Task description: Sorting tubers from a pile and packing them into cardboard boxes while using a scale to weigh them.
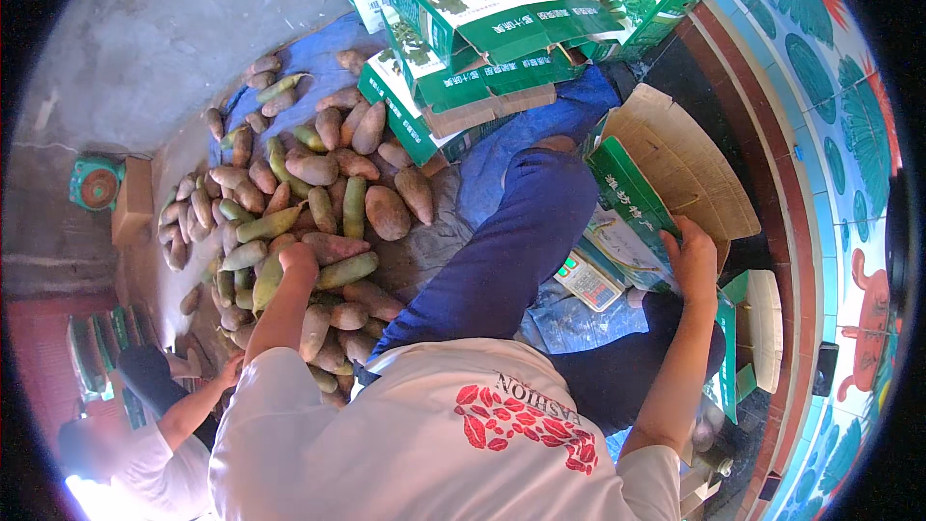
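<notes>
Two hands work: left hand [298, 260] fingers close on a sweet potato [335, 247] lying crosswise; right hand [694, 260] grips an open carton [666, 195].

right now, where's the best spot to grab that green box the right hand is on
Take the green box by its open top edge, about where the right hand grips the rim now. The box stands open with its cardboard flaps folded out, so the thin wall gives a ready pinch. Come from above and the person's right; the blue-trousered leg blocks the left side.
</notes>
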`<state>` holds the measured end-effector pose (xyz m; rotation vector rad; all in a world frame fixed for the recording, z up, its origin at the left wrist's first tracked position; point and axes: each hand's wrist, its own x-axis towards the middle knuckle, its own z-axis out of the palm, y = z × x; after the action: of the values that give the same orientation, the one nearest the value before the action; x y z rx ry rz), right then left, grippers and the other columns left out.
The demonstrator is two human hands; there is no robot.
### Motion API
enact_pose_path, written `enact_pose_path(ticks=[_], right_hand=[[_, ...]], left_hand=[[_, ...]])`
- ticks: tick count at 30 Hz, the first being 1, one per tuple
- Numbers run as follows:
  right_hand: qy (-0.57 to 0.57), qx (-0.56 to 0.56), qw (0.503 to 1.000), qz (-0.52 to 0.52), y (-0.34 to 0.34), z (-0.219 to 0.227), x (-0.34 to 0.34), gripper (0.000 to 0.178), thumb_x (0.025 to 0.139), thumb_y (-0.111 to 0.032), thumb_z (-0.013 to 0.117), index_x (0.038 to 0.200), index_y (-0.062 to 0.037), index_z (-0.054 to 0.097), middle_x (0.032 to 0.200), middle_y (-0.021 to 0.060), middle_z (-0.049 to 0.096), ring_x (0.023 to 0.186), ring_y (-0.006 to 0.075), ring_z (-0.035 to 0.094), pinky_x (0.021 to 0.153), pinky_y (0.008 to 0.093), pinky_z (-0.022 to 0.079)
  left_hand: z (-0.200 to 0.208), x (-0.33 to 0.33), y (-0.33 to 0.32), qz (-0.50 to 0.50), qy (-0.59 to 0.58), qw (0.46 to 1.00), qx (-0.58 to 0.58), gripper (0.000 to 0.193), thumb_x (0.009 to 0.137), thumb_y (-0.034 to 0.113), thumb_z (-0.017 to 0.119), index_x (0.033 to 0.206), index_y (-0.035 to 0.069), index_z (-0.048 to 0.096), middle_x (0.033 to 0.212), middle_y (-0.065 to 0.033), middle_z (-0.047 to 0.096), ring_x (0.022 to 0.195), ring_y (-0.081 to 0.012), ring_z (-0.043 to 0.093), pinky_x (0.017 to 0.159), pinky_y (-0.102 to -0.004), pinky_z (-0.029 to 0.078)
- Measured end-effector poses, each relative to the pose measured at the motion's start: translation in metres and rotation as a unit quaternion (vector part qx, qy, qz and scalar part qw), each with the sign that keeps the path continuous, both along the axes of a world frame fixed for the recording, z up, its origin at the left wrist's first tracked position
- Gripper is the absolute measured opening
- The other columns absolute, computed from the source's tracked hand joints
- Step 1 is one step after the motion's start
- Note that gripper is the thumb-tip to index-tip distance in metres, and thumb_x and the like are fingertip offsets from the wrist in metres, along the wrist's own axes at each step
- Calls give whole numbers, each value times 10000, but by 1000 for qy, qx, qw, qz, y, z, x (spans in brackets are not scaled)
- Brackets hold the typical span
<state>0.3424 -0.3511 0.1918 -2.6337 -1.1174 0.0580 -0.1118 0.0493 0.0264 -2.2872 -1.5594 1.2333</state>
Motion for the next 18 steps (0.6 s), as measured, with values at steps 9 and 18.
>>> enact_pose_path(ticks=[9, 18], right_hand=[[-3, 7, 1000, 2, -1, 1, -2, 219, 762, -166, 627, 947, -54, 595, 870, 172, 616, 821, 352, 587, 696, 421, 462], [1, 15, 1000, 2, -1, 2, -3, 222, 756, -161, 630, 947, -53, 595, 873, 175, 615, 825, 357, 585, 701, 422, 462]], left_hand=[[8, 8, -4, -6, 11, 1000, -15, 231, 794, 182, 601, 1017, 151, 652, 1067, -39, 630, 988, -200, 608, 756, -317, 504], [8, 10, -5, -10, 18, 999, -24, 237, 802, 199, 589, 1028, 159, 649, 1081, -41, 625, 1000, -201, 603, 768, -316, 503]])
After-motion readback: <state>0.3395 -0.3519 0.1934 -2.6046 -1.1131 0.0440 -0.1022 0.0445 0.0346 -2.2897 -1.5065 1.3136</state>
